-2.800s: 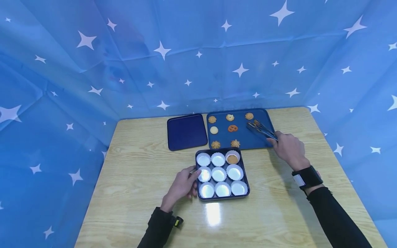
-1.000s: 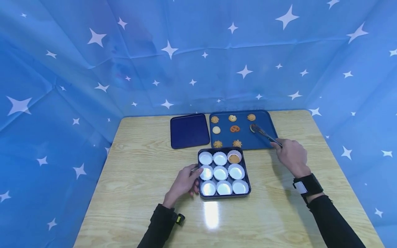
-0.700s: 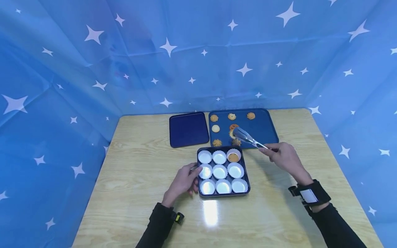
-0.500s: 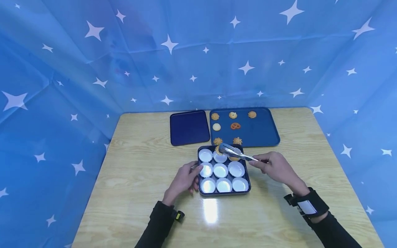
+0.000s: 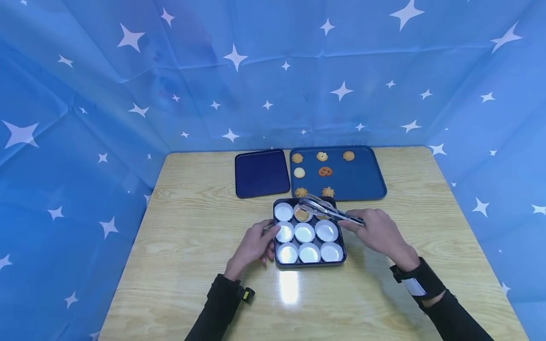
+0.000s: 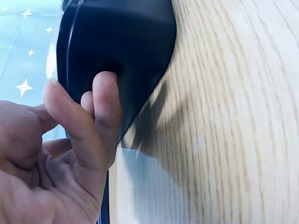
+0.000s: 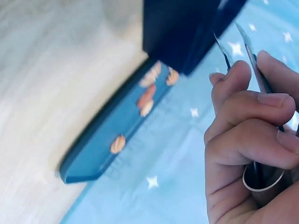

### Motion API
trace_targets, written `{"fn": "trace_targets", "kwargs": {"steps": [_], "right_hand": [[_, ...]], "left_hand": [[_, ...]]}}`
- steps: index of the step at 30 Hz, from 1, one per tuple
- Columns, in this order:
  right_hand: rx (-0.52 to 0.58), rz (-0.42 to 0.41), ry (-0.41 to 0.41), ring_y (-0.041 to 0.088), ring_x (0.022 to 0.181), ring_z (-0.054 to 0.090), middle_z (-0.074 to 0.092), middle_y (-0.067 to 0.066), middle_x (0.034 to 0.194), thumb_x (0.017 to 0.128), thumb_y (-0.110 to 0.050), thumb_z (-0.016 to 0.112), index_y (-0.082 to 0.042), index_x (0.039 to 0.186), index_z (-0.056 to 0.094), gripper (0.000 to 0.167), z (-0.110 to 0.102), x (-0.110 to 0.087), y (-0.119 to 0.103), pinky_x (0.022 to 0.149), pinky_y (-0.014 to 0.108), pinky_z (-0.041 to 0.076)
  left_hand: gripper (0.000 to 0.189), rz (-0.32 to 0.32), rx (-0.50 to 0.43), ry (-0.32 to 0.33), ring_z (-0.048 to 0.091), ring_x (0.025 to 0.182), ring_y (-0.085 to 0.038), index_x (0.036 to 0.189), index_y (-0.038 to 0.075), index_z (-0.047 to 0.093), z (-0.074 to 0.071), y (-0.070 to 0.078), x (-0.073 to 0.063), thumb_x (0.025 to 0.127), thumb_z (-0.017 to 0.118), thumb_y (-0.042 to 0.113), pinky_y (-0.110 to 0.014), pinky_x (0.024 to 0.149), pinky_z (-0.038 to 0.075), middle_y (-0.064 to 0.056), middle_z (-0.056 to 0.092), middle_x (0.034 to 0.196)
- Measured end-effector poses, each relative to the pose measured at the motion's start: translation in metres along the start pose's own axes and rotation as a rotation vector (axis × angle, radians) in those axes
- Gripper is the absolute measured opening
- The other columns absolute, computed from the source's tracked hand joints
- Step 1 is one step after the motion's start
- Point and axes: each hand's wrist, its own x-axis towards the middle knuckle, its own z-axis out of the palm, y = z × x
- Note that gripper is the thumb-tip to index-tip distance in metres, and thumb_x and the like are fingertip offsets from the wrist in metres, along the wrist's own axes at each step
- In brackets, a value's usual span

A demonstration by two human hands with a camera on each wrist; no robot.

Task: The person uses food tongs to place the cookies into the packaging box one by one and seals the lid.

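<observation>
From my end, I see the left hand (image 5: 253,244) clamped on the dark square baking pan (image 5: 311,264), thumb over its near-left rim and fingers against the outer wall. The right hand (image 5: 379,232) is curled round the slim silvery metal tongs (image 5: 345,217), whose tips look parted in the right wrist view. Beneath them, the small golden-brown cookie (image 5: 302,215) sits in the middle cup of the far row. I can't tell whether a tip touches it.

What worries me most is the lift: if a tip snags the crinkled rim of one of the round white fluted cups (image 5: 304,233), I'd expect that light cup to come up or tip its cookie. Closing the tongs too hard could crumble the cookie. The left thumb reaches just over the cup beside it, so a careless squeeze might crease that. And were the left grip to slacken, a bump from the tongs could slide the pan into the shallow blue rectangular tray (image 5: 358,177) just behind, jostling the biscuits there.
</observation>
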Motion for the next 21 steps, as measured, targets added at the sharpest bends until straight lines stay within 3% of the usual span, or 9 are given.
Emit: {"fn": "trace_targets", "kwargs": {"steps": [3, 6, 11, 15, 18, 21], "right_hand": [[0.006, -0.005, 0.070, 0.017, 0.054, 0.044, 0.046, -0.004, 0.060, 0.101, -0.045, 0.066, -0.010, 0.114, 0.078, 0.040, -0.014, 0.004, 0.007, 0.047, 0.029, 0.030], [-0.056, 0.025, 0.127, 0.019, 0.052, 0.044, 0.044, -0.002, 0.058, 0.102, -0.047, 0.063, -0.004, 0.119, 0.076, 0.048, -0.025, 0.008, 0.021, 0.044, 0.030, 0.030], [-0.141, 0.112, 0.047, 0.020, 0.052, 0.048, 0.048, 0.002, 0.057, 0.101, -0.044, 0.065, 0.004, 0.125, 0.070, 0.054, -0.032, 0.015, 0.040, 0.040, 0.029, 0.032], [-0.152, 0.117, -0.005, 0.020, 0.058, 0.053, 0.059, 0.004, 0.067, 0.100, -0.044, 0.066, 0.006, 0.124, 0.069, 0.055, -0.025, 0.021, 0.044, 0.041, 0.029, 0.034], [-0.196, 0.105, 0.008, 0.020, 0.056, 0.052, 0.057, 0.002, 0.064, 0.099, -0.044, 0.067, 0.002, 0.117, 0.073, 0.050, -0.017, 0.024, 0.044, 0.040, 0.029, 0.033], [-0.251, 0.075, 0.048, 0.019, 0.050, 0.048, 0.044, -0.001, 0.056, 0.099, -0.043, 0.069, -0.003, 0.107, 0.075, 0.042, -0.012, 0.026, 0.043, 0.038, 0.029, 0.031]], "left_hand": [[0.058, -0.004, -0.002, 0.000, 0.068, 0.053, -0.037, 0.153, 0.001, 0.044, 0.000, 0.001, 0.000, 0.108, 0.056, 0.036, -0.050, 0.039, 0.057, -0.015, 0.065, 0.072], [0.059, -0.008, -0.008, 0.001, 0.067, 0.053, -0.037, 0.153, 0.001, 0.043, 0.001, -0.001, 0.000, 0.108, 0.056, 0.037, -0.050, 0.039, 0.057, -0.015, 0.065, 0.073], [0.062, -0.005, -0.003, -0.003, 0.067, 0.053, -0.037, 0.153, -0.001, 0.041, 0.002, -0.001, 0.000, 0.108, 0.056, 0.038, -0.050, 0.039, 0.057, -0.015, 0.065, 0.072], [0.062, -0.002, 0.000, -0.005, 0.067, 0.052, -0.038, 0.154, -0.001, 0.040, 0.001, 0.000, 0.000, 0.108, 0.056, 0.037, -0.052, 0.040, 0.057, -0.014, 0.065, 0.070], [0.063, -0.010, -0.002, -0.003, 0.067, 0.054, -0.039, 0.154, 0.000, 0.041, 0.000, -0.001, 0.000, 0.107, 0.056, 0.039, -0.052, 0.040, 0.057, -0.014, 0.065, 0.071], [0.064, -0.016, -0.015, -0.001, 0.068, 0.055, -0.038, 0.154, 0.001, 0.041, 0.000, -0.002, 0.001, 0.106, 0.057, 0.041, -0.051, 0.040, 0.057, -0.014, 0.065, 0.072]]}}
